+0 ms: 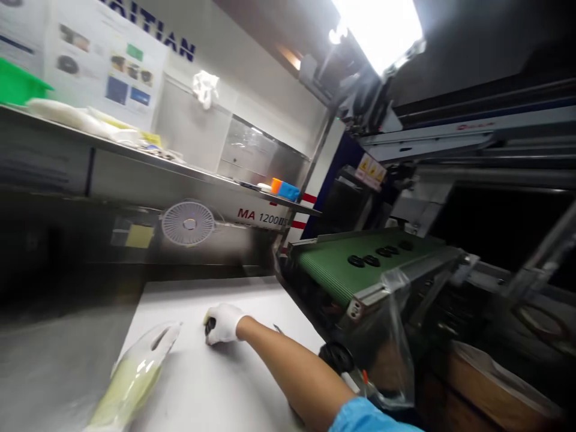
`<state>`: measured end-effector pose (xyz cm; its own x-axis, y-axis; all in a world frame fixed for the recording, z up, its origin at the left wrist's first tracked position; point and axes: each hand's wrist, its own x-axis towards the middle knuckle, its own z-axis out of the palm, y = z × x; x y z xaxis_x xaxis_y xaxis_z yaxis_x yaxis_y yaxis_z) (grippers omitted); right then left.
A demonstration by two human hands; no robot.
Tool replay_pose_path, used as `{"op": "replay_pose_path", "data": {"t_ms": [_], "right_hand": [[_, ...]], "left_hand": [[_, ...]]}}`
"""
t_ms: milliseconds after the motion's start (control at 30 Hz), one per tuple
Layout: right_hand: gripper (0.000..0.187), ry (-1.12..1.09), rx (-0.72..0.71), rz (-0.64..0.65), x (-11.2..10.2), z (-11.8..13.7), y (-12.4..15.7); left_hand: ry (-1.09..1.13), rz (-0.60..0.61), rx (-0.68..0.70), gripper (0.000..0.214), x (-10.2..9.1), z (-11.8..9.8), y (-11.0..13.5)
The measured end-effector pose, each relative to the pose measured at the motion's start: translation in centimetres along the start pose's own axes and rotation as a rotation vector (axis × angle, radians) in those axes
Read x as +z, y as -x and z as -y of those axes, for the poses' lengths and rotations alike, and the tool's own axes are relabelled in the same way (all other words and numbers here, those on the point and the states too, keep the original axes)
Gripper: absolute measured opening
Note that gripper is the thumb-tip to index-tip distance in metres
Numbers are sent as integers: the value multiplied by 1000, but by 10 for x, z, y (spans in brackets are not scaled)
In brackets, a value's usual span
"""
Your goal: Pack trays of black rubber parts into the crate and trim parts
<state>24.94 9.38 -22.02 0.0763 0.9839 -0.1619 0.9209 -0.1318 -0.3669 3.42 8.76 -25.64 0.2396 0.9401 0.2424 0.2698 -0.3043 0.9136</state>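
Small black round moulded part (209,327) rests on the white tabletop (252,384), the white-gloved right hand (224,323) curled around it, fingers clenched on its edge. It seems light, stiff and smooth, best pinched across the rim. The left hand is out of sight.

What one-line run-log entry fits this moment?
right hand: gloved, gripping black part on white table | left hand: unseen | nearby: plastic bag, green conveyor
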Motion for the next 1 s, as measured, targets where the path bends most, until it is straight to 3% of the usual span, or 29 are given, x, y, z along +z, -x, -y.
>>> {"op": "replay_pose_path", "data": {"t_ms": [67,133,267,400,467,567,633,733,800,900,1000], "right_hand": [[44,-120,39,-29,-2,-2,10],[47,-307,34,-39,-4,0,33],[40,-794,-143,14,7,19,100],[43,-1477,-420,-5,25,35,157],[43,-1575,-475,-42,28,31,176],[56,-1282,-399,-246,29,5,204],[68,-961,-206,-470,34,-26,228],[66,-797,220,-846,44,-80,266],[55,-790,368,-1011,42,-108,286],[40,-528,350,-1025,10,-122,292],[33,-161,254,-736,-42,-112,259]], "left_hand": [[40,93,10,49,5,0,0],[83,156,107,64,16,-2,5],[90,120,314,89,51,-10,25],[125,141,531,74,78,-23,51],[105,245,590,63,81,-36,63],[62,433,553,55,79,-69,77],[46,507,502,55,85,-96,84],[-19,607,502,59,112,-132,86],[-109,690,525,65,139,-147,84],[-333,832,512,70,177,-153,79],[-452,883,501,60,199,-146,78]]}}
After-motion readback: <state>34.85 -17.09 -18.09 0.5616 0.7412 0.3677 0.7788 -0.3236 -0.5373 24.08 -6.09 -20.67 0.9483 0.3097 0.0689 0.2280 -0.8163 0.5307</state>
